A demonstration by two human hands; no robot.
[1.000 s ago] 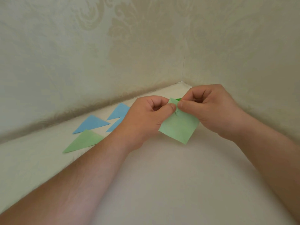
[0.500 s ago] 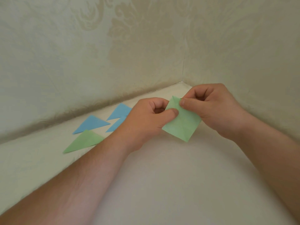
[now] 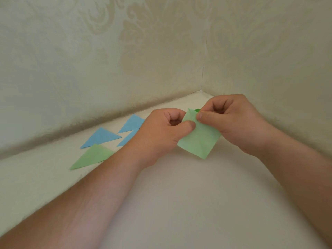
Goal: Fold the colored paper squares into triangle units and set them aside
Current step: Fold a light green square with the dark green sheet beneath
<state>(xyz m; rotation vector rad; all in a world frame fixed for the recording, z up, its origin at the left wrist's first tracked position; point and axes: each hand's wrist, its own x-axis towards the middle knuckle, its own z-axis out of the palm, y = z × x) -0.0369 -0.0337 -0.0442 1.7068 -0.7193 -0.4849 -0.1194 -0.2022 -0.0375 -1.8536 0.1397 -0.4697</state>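
A light green paper square (image 3: 199, 141) is held just above the white surface, one corner pointing down toward me. My left hand (image 3: 161, 133) pinches its upper left edge between thumb and fingers. My right hand (image 3: 231, 121) pinches the top corner, where a darker green strip shows behind the thumb. To the left lie folded triangles: a green one (image 3: 91, 157) nearest me and three blue ones (image 3: 102, 137), (image 3: 133, 122), (image 3: 128, 138) behind it, the last partly hidden by my left hand.
The white surface (image 3: 179, 203) runs into a corner (image 3: 203, 91) of two cream patterned walls right behind my hands. The left wall stands close behind the blue triangles.
The square's top corner, curled a second ago, then lay flat; now a dark green edge shows behind it again. Both hands stayed in place with small finger shifts.
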